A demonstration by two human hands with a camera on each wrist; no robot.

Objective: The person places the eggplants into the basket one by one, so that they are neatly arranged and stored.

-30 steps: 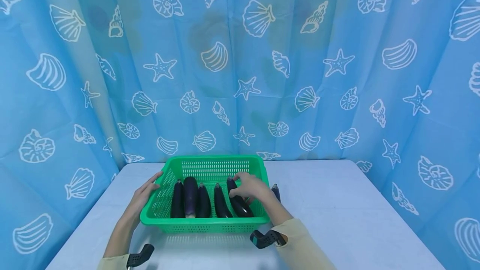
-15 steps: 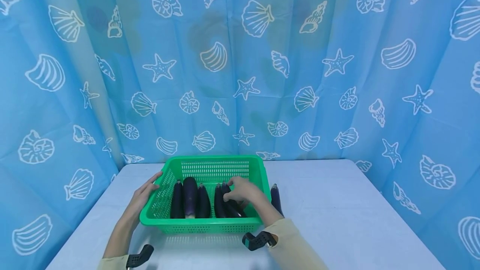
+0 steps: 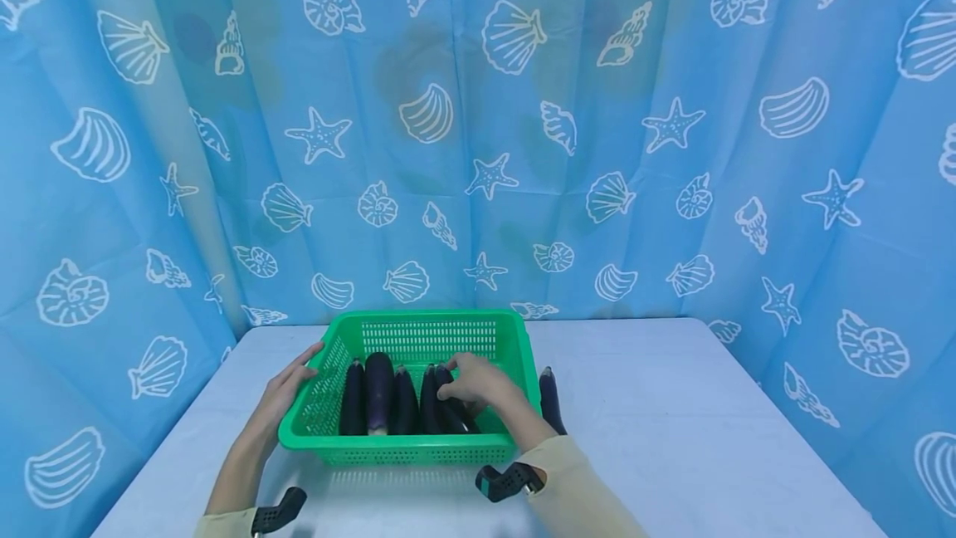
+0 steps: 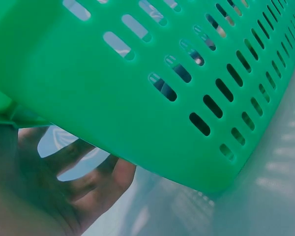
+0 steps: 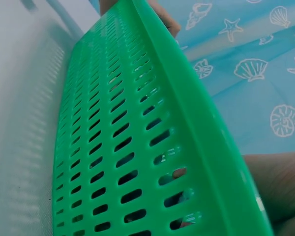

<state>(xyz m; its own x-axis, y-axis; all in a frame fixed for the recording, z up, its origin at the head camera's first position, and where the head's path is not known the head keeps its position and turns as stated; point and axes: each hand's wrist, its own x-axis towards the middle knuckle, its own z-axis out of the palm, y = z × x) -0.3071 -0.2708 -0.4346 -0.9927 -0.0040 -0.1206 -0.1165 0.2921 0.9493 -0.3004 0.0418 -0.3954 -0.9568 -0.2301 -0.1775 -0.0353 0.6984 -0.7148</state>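
Note:
A green slotted plastic basket (image 3: pixel 418 441) stands on the table, holding several dark eggplants (image 3: pixel 379 393) in a row, all lying lengthwise. My left hand (image 3: pixel 280 393) rests against the basket's left side at the rim; in the left wrist view its spread fingers (image 4: pixel 123 172) touch the outer wall. Inside the basket, my right hand (image 3: pixel 478 380) grips the rightmost eggplant (image 3: pixel 451 412), thumb and fingers around its upper part. That eggplant lies against its left neighbour (image 3: pixel 428 405). In the right wrist view the basket wall hides most of the right hand's work.
Another eggplant (image 3: pixel 550 401) lies on the table just outside the basket's right wall. A white cloth covers the table (image 3: pixel 672 422). Behind and at both sides hangs a blue curtain (image 3: pixel 478 214) with shell and starfish prints.
My right hand has moved left inside the basket with the eggplant it grips. The neighbouring eggplant has shifted left too, closing the gap to the others. My left hand stays put.

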